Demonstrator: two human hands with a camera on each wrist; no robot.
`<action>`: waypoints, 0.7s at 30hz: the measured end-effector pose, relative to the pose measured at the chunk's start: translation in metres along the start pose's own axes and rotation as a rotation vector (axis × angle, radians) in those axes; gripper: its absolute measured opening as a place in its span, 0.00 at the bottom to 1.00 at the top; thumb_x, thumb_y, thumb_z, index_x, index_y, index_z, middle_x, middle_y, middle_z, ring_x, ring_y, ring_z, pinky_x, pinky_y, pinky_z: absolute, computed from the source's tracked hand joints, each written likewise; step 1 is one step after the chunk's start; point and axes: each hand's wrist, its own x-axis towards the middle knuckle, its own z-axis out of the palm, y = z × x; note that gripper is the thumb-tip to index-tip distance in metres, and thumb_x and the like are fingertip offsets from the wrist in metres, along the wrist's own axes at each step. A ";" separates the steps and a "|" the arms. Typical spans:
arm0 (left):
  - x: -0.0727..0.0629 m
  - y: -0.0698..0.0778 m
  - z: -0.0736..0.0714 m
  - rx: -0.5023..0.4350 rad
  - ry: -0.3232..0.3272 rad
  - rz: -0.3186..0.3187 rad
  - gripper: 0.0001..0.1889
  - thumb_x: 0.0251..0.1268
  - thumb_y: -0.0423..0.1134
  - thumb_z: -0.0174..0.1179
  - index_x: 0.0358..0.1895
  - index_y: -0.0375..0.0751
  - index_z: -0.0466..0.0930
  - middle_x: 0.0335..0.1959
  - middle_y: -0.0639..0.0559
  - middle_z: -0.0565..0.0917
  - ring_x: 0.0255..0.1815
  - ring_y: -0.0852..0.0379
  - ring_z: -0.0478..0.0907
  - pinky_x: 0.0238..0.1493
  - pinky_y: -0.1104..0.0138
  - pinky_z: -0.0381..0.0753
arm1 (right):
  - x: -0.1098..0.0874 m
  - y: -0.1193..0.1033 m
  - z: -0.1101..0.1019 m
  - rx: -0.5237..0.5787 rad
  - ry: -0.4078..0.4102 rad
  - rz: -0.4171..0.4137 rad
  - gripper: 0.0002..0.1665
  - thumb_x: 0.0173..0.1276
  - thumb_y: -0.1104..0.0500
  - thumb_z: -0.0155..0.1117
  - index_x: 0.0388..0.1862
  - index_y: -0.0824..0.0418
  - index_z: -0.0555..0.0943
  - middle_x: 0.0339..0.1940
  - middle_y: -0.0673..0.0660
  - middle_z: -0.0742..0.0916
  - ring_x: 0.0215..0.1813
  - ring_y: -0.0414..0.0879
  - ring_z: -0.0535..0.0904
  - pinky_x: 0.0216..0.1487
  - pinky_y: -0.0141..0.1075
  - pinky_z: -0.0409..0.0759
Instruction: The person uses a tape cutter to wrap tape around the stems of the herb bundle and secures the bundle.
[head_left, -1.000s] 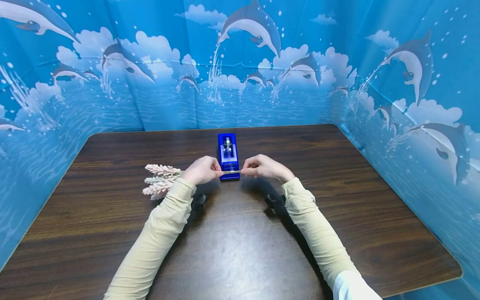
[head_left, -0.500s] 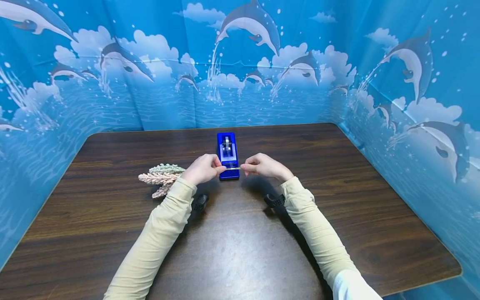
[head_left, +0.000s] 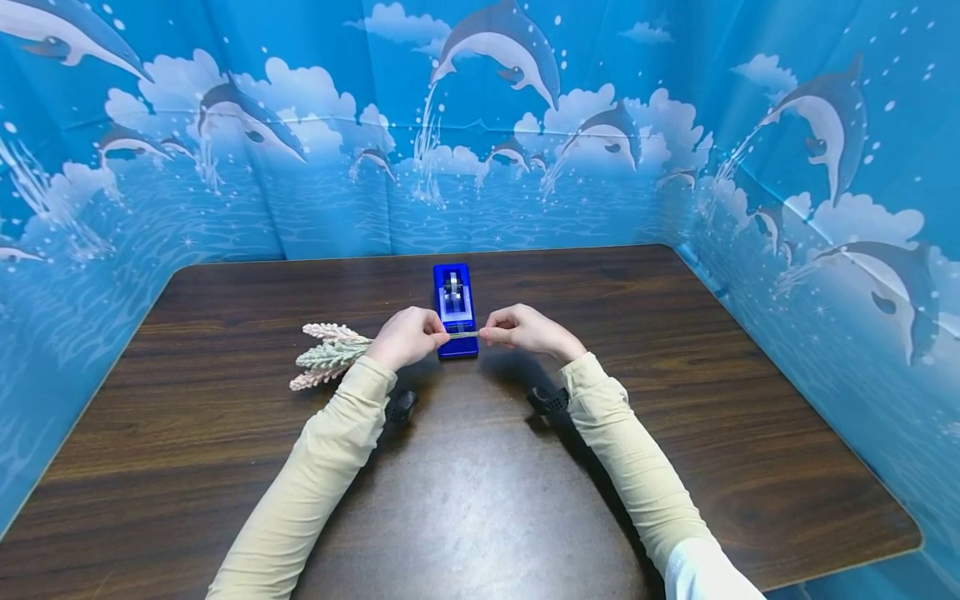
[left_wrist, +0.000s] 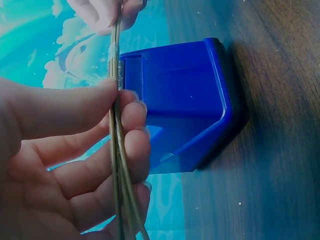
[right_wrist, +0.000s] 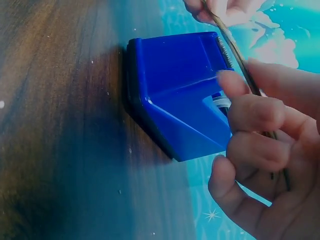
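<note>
Flower sprigs with pink and pale green heads (head_left: pixel 330 357) stick out to the left of my left hand (head_left: pixel 408 337). Their thin stems (left_wrist: pixel 116 150) pass between its thumb and fingers, which pinch them. The thumb and fingers of my right hand (head_left: pixel 528 332) pinch the other end of the stems. Between the hands, the bundle runs level over the front of a blue tape dispenser (head_left: pixel 453 279). In the left wrist view a pale shiny patch shows on the stems above the thumb; whether it is tape is unclear. The dispenser's toothed cutter (right_wrist: pixel 224 51) lies close beside the stems.
The dispenser stands on a brown wood-grain table (head_left: pixel 480 483), near its far edge. Black wrist devices (head_left: pixel 550 401) show below both wrists. A blue dolphin-print curtain (head_left: pixel 480 192) hangs behind the table and along its sides.
The flower heads have turned about the stems: the pale green one came up to the top, then moved to the middle between pink ones. Both hands have shifted only slightly.
</note>
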 end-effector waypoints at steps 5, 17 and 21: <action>0.000 0.000 0.001 0.004 0.019 -0.022 0.08 0.61 0.40 0.63 0.31 0.38 0.83 0.32 0.46 0.87 0.32 0.53 0.79 0.38 0.63 0.74 | 0.000 0.000 0.002 -0.017 -0.005 0.028 0.24 0.77 0.52 0.49 0.36 0.70 0.83 0.18 0.50 0.73 0.23 0.41 0.65 0.30 0.32 0.64; 0.002 -0.001 0.003 0.008 0.000 -0.032 0.06 0.61 0.37 0.63 0.30 0.39 0.80 0.26 0.49 0.85 0.28 0.56 0.77 0.35 0.66 0.72 | 0.001 -0.001 -0.001 -0.062 0.037 0.008 0.19 0.74 0.53 0.56 0.34 0.68 0.83 0.21 0.53 0.77 0.26 0.41 0.69 0.29 0.32 0.66; 0.002 -0.002 0.003 -0.025 0.011 -0.018 0.07 0.60 0.38 0.63 0.29 0.39 0.78 0.24 0.50 0.82 0.27 0.56 0.75 0.32 0.67 0.70 | 0.001 -0.001 -0.001 -0.066 0.045 -0.001 0.18 0.73 0.54 0.57 0.36 0.68 0.83 0.19 0.48 0.74 0.25 0.41 0.68 0.28 0.32 0.65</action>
